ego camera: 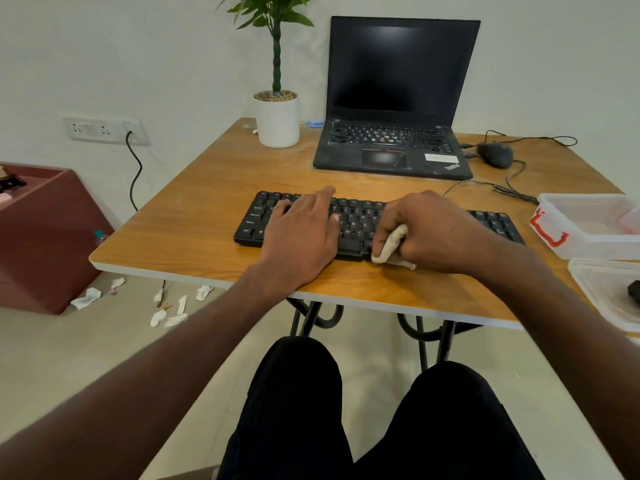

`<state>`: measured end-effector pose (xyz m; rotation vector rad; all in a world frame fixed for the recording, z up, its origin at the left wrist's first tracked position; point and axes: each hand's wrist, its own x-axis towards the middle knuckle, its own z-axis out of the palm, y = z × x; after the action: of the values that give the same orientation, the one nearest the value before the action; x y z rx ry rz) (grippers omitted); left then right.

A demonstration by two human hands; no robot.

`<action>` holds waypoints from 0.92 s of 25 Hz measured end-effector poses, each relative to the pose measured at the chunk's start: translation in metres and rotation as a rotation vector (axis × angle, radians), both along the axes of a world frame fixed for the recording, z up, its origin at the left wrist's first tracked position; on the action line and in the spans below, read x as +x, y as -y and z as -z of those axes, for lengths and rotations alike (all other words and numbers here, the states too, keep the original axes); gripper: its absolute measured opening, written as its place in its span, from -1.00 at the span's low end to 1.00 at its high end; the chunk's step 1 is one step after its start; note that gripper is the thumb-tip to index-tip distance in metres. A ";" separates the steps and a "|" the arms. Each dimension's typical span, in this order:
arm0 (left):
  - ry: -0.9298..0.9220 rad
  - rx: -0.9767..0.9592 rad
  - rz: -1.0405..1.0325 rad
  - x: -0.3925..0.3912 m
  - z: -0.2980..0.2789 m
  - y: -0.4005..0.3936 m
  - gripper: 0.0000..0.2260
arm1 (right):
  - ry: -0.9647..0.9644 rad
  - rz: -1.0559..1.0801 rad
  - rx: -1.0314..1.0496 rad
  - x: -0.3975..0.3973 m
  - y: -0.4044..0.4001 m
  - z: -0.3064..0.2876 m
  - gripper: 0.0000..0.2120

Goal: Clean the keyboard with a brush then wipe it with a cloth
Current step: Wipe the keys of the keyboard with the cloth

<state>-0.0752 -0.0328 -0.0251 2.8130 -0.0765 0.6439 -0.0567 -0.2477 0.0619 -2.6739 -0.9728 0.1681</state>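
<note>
On the counter (194, 233): black keyboard (356, 220) lying flat near the front edge, dead centre, easy reach for both arms.
Left hand (301, 233): palm down on the left half of the keys, fingers (325, 194) straight and spread, probably pinning the board so it doesn't skate around.
Right hand (429, 226): fingers curled tight round a bunched-up white cloth (389, 245), wad pressed to the bottom row by the front edge.
Stage: looks like the wipe part, no brush spotted anywhere.
Off to the side: open laptop (394, 98) behind, potted plant (277, 112), mouse (495, 154), clear plastic tub (588, 223) at right.
Floor (52, 358): scraps of white paper, likely used wipes.
</note>
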 end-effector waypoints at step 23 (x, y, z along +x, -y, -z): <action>0.115 0.051 0.257 -0.006 -0.006 0.003 -0.80 | 0.463 0.287 0.041 -0.013 0.001 0.032 -0.70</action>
<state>-0.0808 -0.0359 -0.0190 2.7456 -0.4727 0.7493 -0.0696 -0.2490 0.0303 -2.8319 -0.6780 -0.5460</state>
